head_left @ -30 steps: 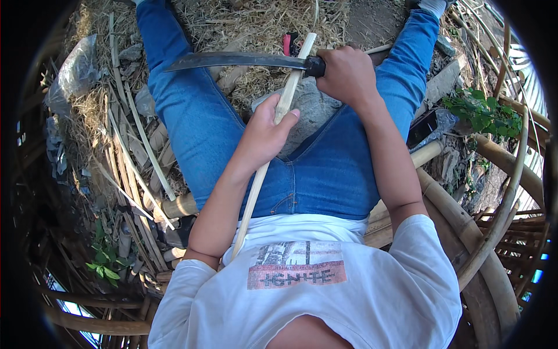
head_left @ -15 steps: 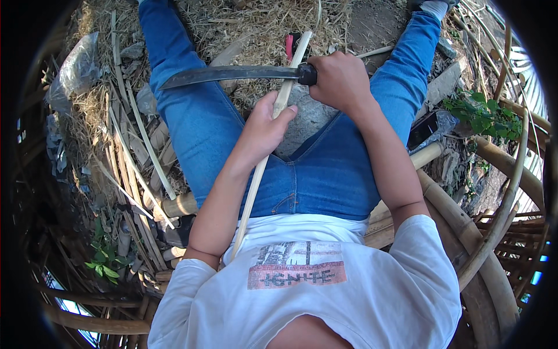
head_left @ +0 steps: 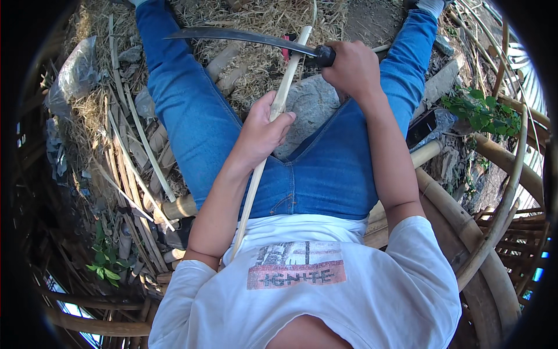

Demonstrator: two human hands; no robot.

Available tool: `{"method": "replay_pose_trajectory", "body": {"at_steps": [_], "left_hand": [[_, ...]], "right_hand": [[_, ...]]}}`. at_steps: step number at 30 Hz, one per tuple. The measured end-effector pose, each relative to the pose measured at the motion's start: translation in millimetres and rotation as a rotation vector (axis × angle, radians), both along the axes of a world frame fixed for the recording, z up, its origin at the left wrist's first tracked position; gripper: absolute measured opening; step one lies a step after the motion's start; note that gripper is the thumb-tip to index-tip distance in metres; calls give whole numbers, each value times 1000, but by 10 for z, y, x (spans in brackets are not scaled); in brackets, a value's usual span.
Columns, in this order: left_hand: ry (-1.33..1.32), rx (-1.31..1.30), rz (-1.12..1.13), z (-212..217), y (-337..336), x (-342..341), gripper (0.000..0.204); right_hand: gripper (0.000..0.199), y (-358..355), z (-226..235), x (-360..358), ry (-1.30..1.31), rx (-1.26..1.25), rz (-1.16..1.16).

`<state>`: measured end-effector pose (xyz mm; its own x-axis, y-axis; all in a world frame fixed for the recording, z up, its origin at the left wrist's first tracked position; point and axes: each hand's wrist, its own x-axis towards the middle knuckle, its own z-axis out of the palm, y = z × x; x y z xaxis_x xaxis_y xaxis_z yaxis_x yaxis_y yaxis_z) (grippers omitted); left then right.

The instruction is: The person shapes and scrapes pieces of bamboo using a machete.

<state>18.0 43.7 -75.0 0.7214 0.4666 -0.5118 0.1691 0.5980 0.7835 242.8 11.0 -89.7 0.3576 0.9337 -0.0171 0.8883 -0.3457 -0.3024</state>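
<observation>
Dry straw and split bamboo strips (head_left: pixel 125 145) cover the ground between the person's spread legs in blue jeans (head_left: pixel 197 122), with a flat grey stone (head_left: pixel 311 110) lying between the thighs. No container shows; a crumpled clear plastic bag (head_left: pixel 75 72) lies at the left, and its contents cannot be made out. The left hand (head_left: pixel 261 134) is closed around a long pale bamboo stick (head_left: pixel 285 87), which runs from the chest up over the stone. The right hand (head_left: pixel 351 67) is clenched on the dark handle of a long curved blade (head_left: pixel 244 36), whose edge crosses the stick near its upper end. A dark flat object (head_left: pixel 421 128) by the right thigh is too unclear to identify. Curved bamboo poles (head_left: pixel 494 221) at the right are cut off by the picture's rim, beside a leafy green plant (head_left: pixel 479 110).
</observation>
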Motion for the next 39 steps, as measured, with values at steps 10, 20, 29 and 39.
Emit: {"method": "replay_pose_trajectory", "body": {"at_steps": [10, 20, 29, 39], "left_hand": [[-79, -129, 106, -4, 140, -55, 15], [-117, -145, 82, 23, 85, -47, 14], [-125, -161, 93, -22, 126, -61, 14], [-136, -153, 102, 43, 87, -34, 13]], "right_hand": [[36, 11, -20, -172, 159, 34, 107], [31, -14, -70, 10, 143, 52, -56], [30, 3, -54, -113, 179, 36, 85], [28, 37, 13, -88, 195, -9, -46]]}}
